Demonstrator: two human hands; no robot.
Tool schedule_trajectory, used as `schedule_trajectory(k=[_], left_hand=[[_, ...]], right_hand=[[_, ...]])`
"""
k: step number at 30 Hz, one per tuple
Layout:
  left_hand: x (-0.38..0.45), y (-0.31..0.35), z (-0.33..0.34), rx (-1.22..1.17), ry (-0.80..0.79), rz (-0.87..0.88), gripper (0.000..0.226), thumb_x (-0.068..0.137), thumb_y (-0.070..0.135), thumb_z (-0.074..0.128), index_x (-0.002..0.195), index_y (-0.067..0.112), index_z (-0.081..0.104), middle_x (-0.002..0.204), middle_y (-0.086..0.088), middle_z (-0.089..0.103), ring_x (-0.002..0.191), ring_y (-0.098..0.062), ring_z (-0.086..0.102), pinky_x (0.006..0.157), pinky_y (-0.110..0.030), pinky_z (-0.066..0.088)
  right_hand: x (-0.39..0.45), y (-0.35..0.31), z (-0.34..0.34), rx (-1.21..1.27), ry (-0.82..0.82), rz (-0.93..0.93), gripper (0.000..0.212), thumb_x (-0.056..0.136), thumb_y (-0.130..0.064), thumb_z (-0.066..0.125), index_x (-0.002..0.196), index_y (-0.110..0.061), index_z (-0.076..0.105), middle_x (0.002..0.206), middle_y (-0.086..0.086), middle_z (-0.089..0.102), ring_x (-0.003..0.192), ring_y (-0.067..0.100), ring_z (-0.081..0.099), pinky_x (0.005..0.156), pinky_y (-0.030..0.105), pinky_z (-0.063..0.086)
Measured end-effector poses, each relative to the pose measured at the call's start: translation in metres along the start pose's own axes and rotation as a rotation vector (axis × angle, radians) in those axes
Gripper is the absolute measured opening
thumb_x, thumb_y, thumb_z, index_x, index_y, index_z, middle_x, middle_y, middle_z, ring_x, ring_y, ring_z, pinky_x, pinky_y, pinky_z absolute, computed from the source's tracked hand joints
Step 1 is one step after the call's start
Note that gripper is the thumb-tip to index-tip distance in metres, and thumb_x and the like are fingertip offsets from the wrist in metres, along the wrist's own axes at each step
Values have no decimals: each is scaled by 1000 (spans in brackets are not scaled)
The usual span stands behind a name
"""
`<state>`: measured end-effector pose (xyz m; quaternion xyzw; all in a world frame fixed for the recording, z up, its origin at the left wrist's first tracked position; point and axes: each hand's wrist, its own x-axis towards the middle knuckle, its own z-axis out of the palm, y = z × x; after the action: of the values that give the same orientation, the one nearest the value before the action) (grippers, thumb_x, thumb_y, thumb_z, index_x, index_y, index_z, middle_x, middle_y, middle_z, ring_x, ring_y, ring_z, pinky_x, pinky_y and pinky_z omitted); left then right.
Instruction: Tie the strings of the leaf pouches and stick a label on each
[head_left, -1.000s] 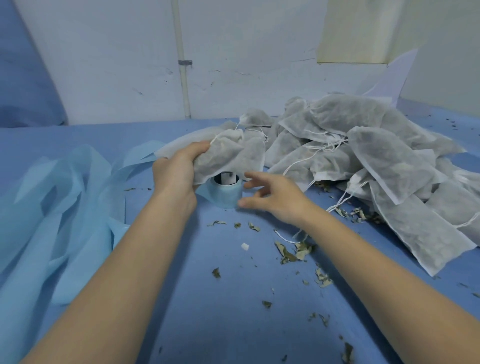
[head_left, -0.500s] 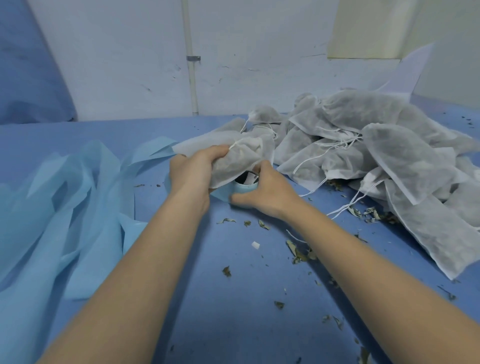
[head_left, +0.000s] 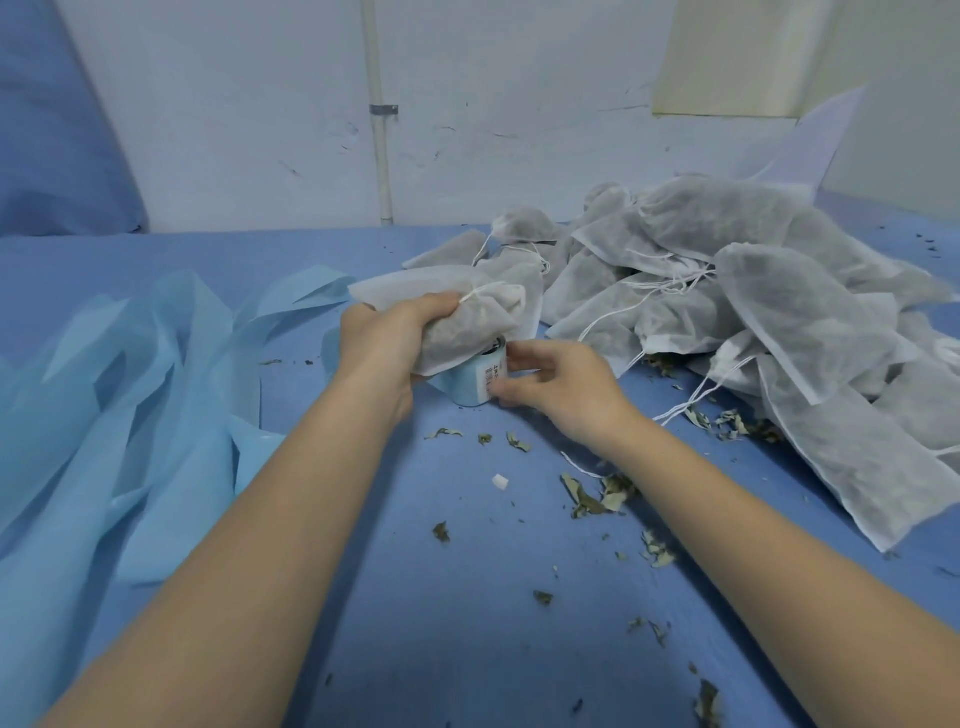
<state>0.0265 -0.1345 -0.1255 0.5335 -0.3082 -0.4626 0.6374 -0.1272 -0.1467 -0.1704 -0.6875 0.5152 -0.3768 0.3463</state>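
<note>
My left hand (head_left: 387, 345) grips a white leaf pouch (head_left: 475, 325) by its gathered neck, where the string is tied, and holds it over a pale blue label roll (head_left: 470, 382). The roll stands on the blue table cover. My right hand (head_left: 556, 387) is at the roll's right side, its fingertips pinching a white printed label (head_left: 493, 375) on the roll's edge. A big heap of white leaf pouches (head_left: 753, 301) with loose white strings lies to the right.
A long ribbon of pale blue backing paper (head_left: 130, 415) is piled at the left. Dry leaf bits (head_left: 597, 496) and a small white scrap (head_left: 500, 481) lie scattered on the blue table cover (head_left: 467, 597). A white wall with a pipe (head_left: 379, 114) stands behind.
My right hand reached the label roll and now pinches a label at its edge. The left hand keeps holding the pouch above the roll.
</note>
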Motion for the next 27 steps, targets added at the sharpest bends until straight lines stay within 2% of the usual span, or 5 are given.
schedule_trajectory(k=[7,16,19,23,27], left_hand=[[1,-4,1,18,-4,11,30,70,10,79,93,12,60,88,-1,68,76,-15,65,72,-32,56],[-1,-6,3,38,-1,37,24,70,8,78,88,12,63,91,-3,70,82,-17,66,80,-34,56],[-1,-6,3,37,9,37,27,70,9,79,92,11,64,97,-5,71,86,-19,67,82,-36,56],[-1,-6,3,27,9,37,22,70,8,79,81,14,61,89,-2,70,81,-18,67,79,-34,56],[0,-6,3,33,11,40,23,69,9,79,86,11,64,92,-4,71,85,-20,67,83,-37,56]], right_hand=[[1,3,7,-8,179,-64,23,74,-18,82,95,-14,75,76,-17,66,67,-14,60,67,1,42],[-3,-2,10,-2,254,-37,12,74,-16,82,78,-11,71,78,8,72,74,22,70,78,32,56],[-4,-2,10,-26,253,-45,14,74,-19,82,76,-12,71,76,5,72,74,19,69,78,29,55],[-8,-3,10,-139,236,-112,15,75,-23,81,71,-18,68,66,-12,65,66,2,62,71,6,43],[-16,-5,7,-126,128,-134,15,71,-24,84,71,-17,71,72,-5,70,72,4,64,69,8,46]])
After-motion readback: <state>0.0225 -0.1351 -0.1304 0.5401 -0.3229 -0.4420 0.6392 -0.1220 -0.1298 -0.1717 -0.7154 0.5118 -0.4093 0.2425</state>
